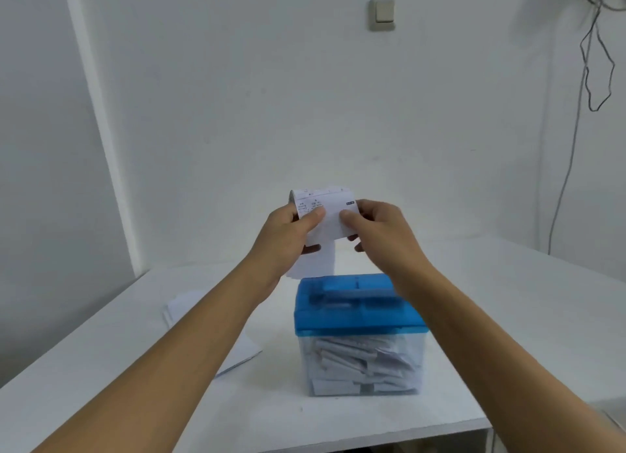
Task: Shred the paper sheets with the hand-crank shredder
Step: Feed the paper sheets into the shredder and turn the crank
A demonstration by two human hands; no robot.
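The white desk [508, 300] carries the shredder [359, 317], set squarely before the person, probably so that both hands reach its slot. Its clear bin [419, 347] is packed with cut strips [355, 361]. Left of the shredder, spare paper sheets [189, 308] lie flat within reach. Above and just behind the shredder hangs a printed sheet [330, 222], curled over at its top, likely being folded narrower to fit. The left hand [288, 235] and right hand [379, 229] each pinch it, thumbs in front.

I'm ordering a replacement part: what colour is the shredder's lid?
Blue, sitting on a clear bin; the lid shows best in the head view.
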